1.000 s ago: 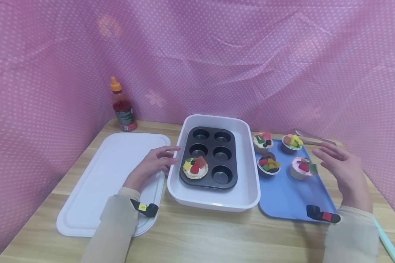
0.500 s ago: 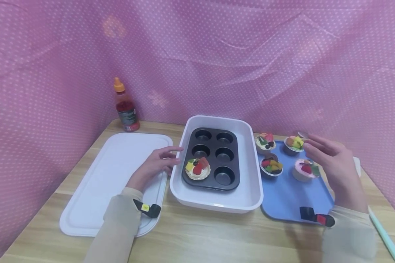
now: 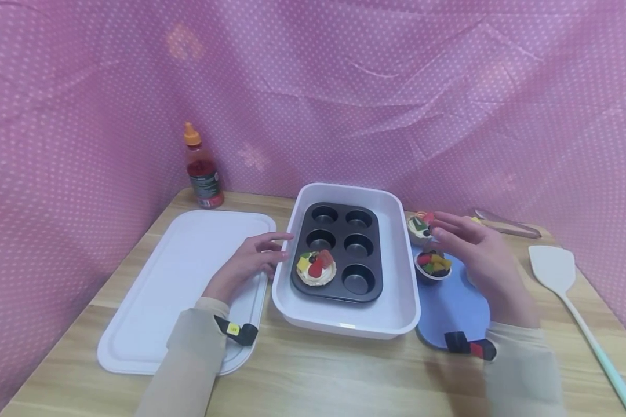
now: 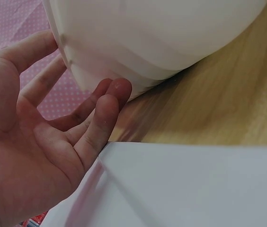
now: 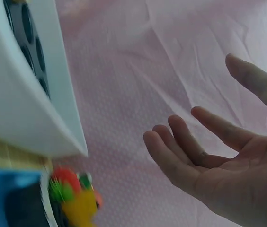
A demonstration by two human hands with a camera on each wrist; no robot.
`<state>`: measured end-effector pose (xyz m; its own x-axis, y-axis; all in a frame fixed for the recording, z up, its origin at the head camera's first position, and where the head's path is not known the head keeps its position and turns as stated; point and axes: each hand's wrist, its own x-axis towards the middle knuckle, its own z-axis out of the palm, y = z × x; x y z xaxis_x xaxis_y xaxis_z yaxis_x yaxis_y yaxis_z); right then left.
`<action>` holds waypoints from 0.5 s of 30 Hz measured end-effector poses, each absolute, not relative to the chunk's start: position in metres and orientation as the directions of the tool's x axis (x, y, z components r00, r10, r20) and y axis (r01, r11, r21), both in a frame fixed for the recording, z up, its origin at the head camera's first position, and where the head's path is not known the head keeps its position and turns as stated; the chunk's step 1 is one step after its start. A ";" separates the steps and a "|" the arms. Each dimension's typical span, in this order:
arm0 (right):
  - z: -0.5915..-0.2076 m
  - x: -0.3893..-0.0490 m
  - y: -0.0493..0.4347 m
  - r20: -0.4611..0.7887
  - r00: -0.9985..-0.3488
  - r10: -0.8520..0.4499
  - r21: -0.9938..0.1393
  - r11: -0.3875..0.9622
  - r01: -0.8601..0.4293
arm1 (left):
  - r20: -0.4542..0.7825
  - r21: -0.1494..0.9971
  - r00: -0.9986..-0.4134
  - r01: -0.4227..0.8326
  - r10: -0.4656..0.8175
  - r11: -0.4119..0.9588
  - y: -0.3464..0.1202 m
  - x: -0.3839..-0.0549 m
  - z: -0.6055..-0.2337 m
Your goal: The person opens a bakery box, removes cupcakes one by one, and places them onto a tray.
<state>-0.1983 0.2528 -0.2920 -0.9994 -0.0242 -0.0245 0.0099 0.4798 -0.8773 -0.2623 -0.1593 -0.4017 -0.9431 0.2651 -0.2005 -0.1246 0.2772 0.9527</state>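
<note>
My left hand (image 3: 247,260) is beside the white tub (image 3: 339,329), its relaxed fingertips at the tub's left rim. Inside the tub lies a dark muffin tin (image 3: 341,243) with a fruit-topped cupcake (image 3: 315,268) in its front left cup. Over the blue tray (image 3: 451,315) hovers my right hand (image 3: 482,266), fingers loosely bent and holding nothing. Its fingertips appear close to a cupcake with red fruit topping (image 3: 419,225) at the tray's back left. In front of that stands a dark-cased fruit cupcake (image 3: 432,266). The right hand mostly hides the cupcakes farther right.
A white tray (image 3: 172,278) lies on the left, under my left forearm. Behind it stands a red sauce bottle (image 3: 204,176) with an orange cap. On the right are a white spatula (image 3: 553,267) and a metal utensil (image 3: 508,223). Pink dotted cloth (image 3: 313,104) surrounds the table.
My right hand has moved left across the blue tray, from its right edge toward the back left cupcake, uncovering the white spatula. The left hand has stayed at the tub's rim.
</note>
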 end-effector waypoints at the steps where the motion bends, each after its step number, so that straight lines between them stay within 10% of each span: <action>1: -0.291 -0.198 0.247 -0.019 -0.999 -0.036 -0.879 0.477 0.000 | -0.196 0.954 -0.943 -0.120 0.268 0.275 -0.159 -0.262 -0.401; 15: -0.300 -0.204 0.179 -0.027 -0.985 -0.170 -0.909 0.414 -0.047 | -0.198 0.955 -0.948 -0.128 0.251 0.268 -0.158 -0.264 -0.404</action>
